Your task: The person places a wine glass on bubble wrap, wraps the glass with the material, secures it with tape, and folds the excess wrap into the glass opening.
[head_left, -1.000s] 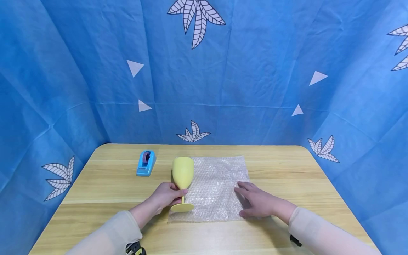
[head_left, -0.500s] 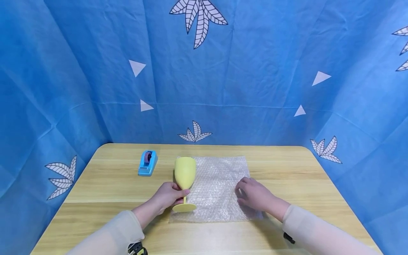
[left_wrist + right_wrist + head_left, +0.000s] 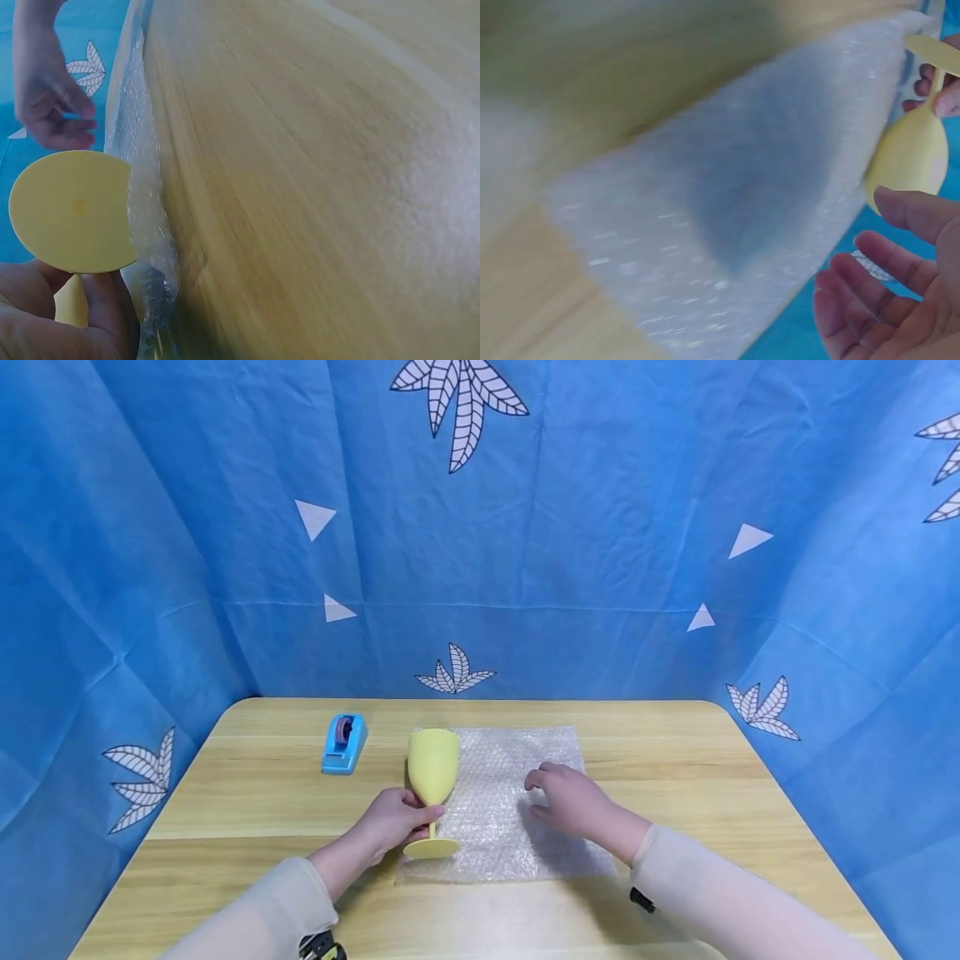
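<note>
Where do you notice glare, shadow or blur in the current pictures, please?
Head view: bubble wrap glints, with shadow under the right hand; left wrist view: pale glare on the wooden tabletop at right; right wrist view: wooden tabletop blurred at upper left.

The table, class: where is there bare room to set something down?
Bare: the table between the bubble wrap and its right edge, beyond the right sleeve; left of the tape dispenser; and the near strip between that sleeve and the left sleeve. Crowded: the wrap's left edge, where the left hand grips the goblet, and its right half, under the right hand.
</note>
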Available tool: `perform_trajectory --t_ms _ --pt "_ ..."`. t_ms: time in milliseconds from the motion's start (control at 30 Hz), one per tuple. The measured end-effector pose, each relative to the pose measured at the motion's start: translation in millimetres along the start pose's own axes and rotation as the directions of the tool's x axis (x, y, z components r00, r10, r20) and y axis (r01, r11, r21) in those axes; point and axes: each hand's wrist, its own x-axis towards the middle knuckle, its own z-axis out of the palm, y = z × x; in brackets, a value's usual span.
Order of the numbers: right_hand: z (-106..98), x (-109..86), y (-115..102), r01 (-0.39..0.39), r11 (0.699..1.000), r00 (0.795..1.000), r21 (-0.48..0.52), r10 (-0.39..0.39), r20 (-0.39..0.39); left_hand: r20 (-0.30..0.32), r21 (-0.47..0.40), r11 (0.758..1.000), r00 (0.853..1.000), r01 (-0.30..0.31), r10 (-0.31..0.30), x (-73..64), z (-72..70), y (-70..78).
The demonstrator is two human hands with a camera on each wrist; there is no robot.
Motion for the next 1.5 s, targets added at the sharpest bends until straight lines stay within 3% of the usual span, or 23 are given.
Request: perform_trajectory --t_ms 433,833,1067,1500 --pt "-2.0 50.5 -27.8 -0.145 0.975 0.989 0.169 0.140 0.041 -0.009 0.011 1.000 1.000 -0.011 0.011 1.9 2.7 -1.7" --pt "15.8 87.0 -45.5 -0.274 0.876 0.962 0.398 0.256 0.099 -0.010 0.000 0.999 0.999 -0.038 0.038 1.0 4.2 -1.9" --pt "22.5 97.7 -53.6 -0.331 0.841 0.943 0.429 0.305 0.131 -0.013 0.002 0.999 0.999 -0.041 0.041 1.0 4.6 -1.1" --pt "30.3 110.7 -53.6 -0.406 0.748 0.912 0.525 0.372 0.175 -0.017 0.051 0.998 1.000 -0.026 0.027 1.1 5.3 2.6"
